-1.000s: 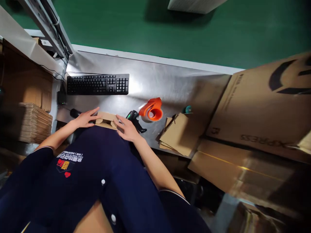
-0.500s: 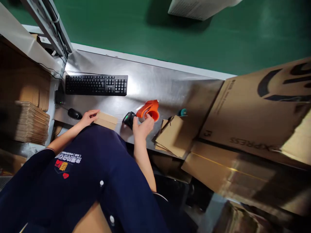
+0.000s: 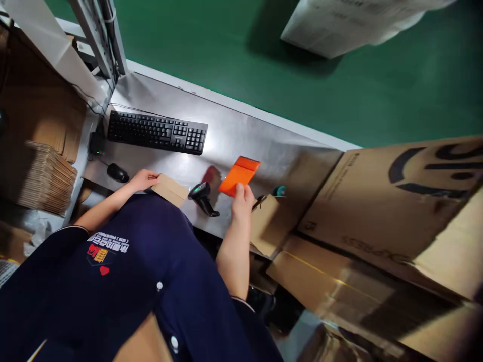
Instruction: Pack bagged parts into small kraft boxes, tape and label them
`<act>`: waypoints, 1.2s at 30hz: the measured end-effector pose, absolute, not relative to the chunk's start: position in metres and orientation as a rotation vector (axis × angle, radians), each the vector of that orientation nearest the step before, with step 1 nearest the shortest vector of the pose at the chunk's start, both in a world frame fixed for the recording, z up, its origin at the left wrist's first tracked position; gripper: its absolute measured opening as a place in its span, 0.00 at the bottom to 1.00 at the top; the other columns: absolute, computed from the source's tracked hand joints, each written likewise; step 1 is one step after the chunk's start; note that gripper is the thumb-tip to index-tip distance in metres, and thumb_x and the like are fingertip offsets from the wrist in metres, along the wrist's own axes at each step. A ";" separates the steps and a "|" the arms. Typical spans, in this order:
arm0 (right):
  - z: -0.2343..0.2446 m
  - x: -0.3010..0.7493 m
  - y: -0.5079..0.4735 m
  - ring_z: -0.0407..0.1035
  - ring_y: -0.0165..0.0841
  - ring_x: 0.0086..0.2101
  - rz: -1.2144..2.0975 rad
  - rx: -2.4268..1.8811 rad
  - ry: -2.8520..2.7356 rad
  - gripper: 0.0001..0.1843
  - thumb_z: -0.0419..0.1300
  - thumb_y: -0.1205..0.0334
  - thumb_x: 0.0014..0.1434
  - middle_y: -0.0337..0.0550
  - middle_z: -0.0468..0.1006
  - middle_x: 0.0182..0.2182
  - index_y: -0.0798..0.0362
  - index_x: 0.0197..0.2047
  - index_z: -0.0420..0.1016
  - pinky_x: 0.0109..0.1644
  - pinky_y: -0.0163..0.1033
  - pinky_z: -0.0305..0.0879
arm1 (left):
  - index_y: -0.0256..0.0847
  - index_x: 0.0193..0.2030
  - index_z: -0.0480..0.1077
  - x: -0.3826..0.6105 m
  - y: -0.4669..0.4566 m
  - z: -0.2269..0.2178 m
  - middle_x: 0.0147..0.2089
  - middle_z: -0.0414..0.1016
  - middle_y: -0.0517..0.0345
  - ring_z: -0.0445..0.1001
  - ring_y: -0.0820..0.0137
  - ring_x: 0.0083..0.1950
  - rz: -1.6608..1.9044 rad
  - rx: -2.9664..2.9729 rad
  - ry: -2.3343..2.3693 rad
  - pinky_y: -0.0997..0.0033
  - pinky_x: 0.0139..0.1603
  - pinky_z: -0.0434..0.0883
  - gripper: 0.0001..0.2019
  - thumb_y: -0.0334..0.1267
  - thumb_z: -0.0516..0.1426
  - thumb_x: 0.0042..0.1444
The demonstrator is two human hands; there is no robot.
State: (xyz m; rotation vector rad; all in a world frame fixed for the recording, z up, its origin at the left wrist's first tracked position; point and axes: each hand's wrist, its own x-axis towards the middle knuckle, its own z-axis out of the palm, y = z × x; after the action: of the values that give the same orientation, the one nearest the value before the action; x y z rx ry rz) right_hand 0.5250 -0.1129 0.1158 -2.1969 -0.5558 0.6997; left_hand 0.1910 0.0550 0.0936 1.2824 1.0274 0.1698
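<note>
My right hand (image 3: 242,199) grips an orange tape dispenser (image 3: 238,175) and holds it lifted above the steel table (image 3: 241,138). My left hand (image 3: 144,179) rests closed on the near left end of a small brown cardboard box (image 3: 170,189) at the table's front edge. A black handheld scanner (image 3: 202,195) lies between the box and my right hand. My dark blue shirt hides the box's near side.
A black keyboard (image 3: 157,132) and a mouse (image 3: 117,172) lie at the table's left. Flat cardboard pieces (image 3: 266,221) and a teal object (image 3: 279,190) sit right of my hand. A large printed carton (image 3: 400,196) fills the right. Stacked flat cartons (image 3: 43,176) stand at the left.
My right hand left the small box, reached right to the orange tape dispenser, took hold of it and lifted it off the table. My left hand stayed on the box.
</note>
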 end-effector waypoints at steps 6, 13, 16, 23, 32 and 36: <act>0.173 0.461 -0.120 0.76 0.42 0.35 1.325 -1.750 -0.805 0.30 0.72 0.36 0.47 0.46 0.83 0.37 0.50 0.43 0.79 0.41 0.47 0.76 | 0.37 0.43 0.85 0.197 0.059 0.094 0.41 0.88 0.51 0.84 0.57 0.44 0.113 1.268 0.999 0.58 0.51 0.79 0.19 0.44 0.70 0.44; 0.178 0.426 -0.087 0.71 0.35 0.30 1.808 -1.478 -0.986 0.26 0.79 0.47 0.41 0.39 0.81 0.31 0.51 0.39 0.80 0.36 0.42 0.72 | 0.36 0.39 0.83 0.194 0.056 0.091 0.39 0.86 0.52 0.82 0.61 0.41 0.183 1.219 0.944 0.59 0.49 0.78 0.19 0.47 0.72 0.43; 0.168 0.433 -0.097 0.67 0.34 0.27 1.916 -1.423 -1.032 0.21 0.79 0.47 0.43 0.37 0.78 0.26 0.50 0.33 0.79 0.32 0.41 0.68 | 0.36 0.43 0.81 0.194 0.050 0.090 0.42 0.85 0.50 0.81 0.63 0.40 0.168 1.231 1.002 0.58 0.50 0.78 0.21 0.44 0.73 0.43; 0.161 0.435 -0.113 0.65 0.33 0.27 1.867 -1.431 -1.087 0.20 0.78 0.45 0.45 0.37 0.76 0.26 0.50 0.33 0.80 0.31 0.41 0.66 | 0.41 0.42 0.81 0.194 0.037 0.113 0.56 0.76 0.46 0.76 0.56 0.60 0.354 1.520 1.180 0.50 0.68 0.72 0.13 0.49 0.64 0.61; 0.156 0.437 -0.104 0.67 0.33 0.26 1.845 -1.430 -1.140 0.22 0.76 0.45 0.48 0.39 0.78 0.27 0.52 0.36 0.81 0.31 0.41 0.68 | 0.40 0.33 0.82 0.195 0.033 0.140 0.57 0.79 0.46 0.76 0.55 0.60 0.238 1.351 0.980 0.52 0.70 0.69 0.17 0.51 0.60 0.64; 0.158 0.435 -0.105 0.66 0.31 0.25 1.858 -1.441 -1.146 0.24 0.76 0.43 0.47 0.38 0.76 0.25 0.54 0.36 0.80 0.30 0.38 0.66 | 0.40 0.32 0.80 0.201 0.028 0.140 0.46 0.81 0.51 0.77 0.60 0.52 0.274 1.316 0.996 0.55 0.64 0.72 0.15 0.50 0.63 0.60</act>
State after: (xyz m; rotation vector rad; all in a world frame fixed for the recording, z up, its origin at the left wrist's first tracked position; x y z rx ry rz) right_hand 0.4354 -0.1047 0.1583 -1.4412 -1.1457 1.8576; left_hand 0.2011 0.0276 0.1396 1.3159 0.9956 0.2740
